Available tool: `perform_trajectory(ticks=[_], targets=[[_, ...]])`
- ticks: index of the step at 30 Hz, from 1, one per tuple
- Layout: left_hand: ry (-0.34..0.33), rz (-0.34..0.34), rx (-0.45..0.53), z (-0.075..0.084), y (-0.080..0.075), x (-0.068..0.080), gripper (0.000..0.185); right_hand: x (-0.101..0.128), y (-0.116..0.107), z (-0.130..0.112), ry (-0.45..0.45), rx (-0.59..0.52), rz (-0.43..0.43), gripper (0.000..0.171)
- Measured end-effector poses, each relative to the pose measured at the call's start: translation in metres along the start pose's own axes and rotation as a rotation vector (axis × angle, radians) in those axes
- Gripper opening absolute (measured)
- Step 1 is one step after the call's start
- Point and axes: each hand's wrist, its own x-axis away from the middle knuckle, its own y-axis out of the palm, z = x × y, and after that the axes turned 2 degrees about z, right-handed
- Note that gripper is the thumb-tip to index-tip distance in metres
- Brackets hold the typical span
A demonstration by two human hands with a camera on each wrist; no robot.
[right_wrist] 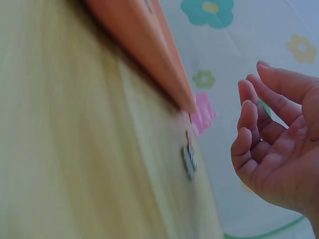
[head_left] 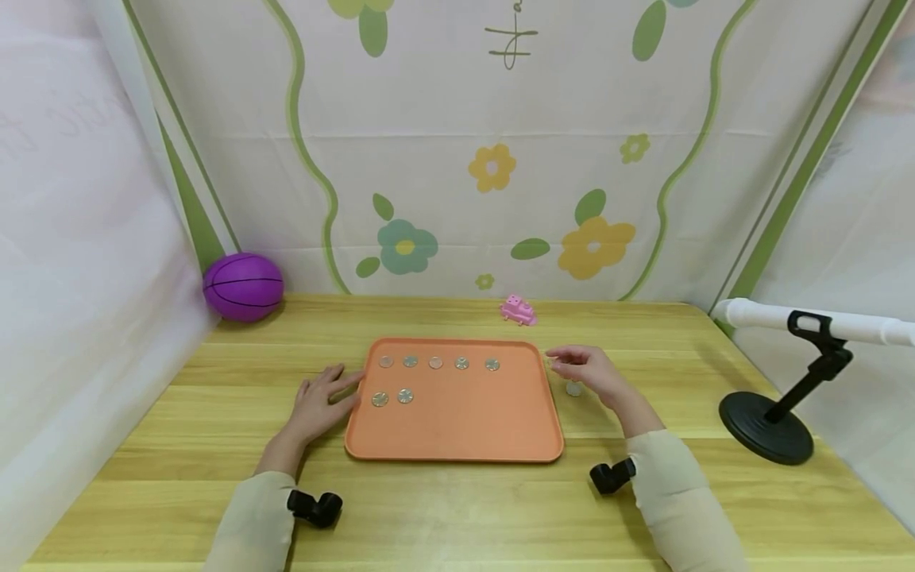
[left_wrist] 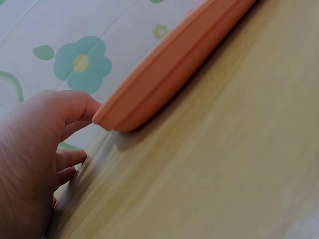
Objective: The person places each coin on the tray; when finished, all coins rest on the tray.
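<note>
An orange tray lies in the middle of the wooden table. Several round silver coins form a row along its far side, and a shorter row of two coins sits nearer at the left. My left hand touches the tray's left rim with its fingers spread; the left wrist view has the rim right at a fingertip. To the right of the tray my right hand hovers above the table, its fingers loosely bent with nothing between them. Below it lies a silver coin, seen edge-on as coins in the right wrist view.
A pink toy stands behind the tray, near the table's back edge. The purple ball is at the back left corner. On the right a black round-based stand holds a white tube. Flowered cloth hangs behind the table.
</note>
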Motion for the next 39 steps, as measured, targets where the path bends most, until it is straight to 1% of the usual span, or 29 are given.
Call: perform_trajectory(ticks=[4, 9, 14, 16, 23, 29, 35, 39], targets=[[0.000, -0.004, -0.004, 0.000, 0.000, 0.000, 0.043, 0.009, -0.014, 0.011, 0.011, 0.026, 0.031, 0.040], [-0.004, -0.003, 0.002, 0.002, -0.001, 0.000, 0.043, 0.014, -0.024, 0.026, 0.032, 0.068, 0.058, 0.040], [-0.007, -0.009, -0.004, 0.001, -0.001, 0.000, 0.043, 0.016, -0.027, 0.041, 0.094, 0.089, 0.085, 0.040], [-0.007, -0.011, -0.007, 0.001, 0.000, -0.001, 0.044, 0.017, -0.027, 0.045, 0.105, 0.091, 0.091, 0.039], [-0.005, -0.005, -0.003, -0.001, 0.000, 0.000, 0.043, 0.016, -0.023, 0.052, 0.058, 0.082, 0.090, 0.037], [0.000, -0.005, -0.010, -0.001, 0.001, 0.000, 0.043, 0.015, -0.020, 0.053, 0.040, 0.179, 0.099, 0.031], [0.004, -0.003, -0.002, 0.000, 0.000, 0.000, 0.043, 0.014, -0.018, 0.053, 0.050, 0.253, 0.105, 0.024], [0.007, -0.003, -0.004, 0.000, 0.000, 0.000, 0.043, 0.012, -0.017, 0.053, 0.018, 0.300, 0.083, 0.019]])
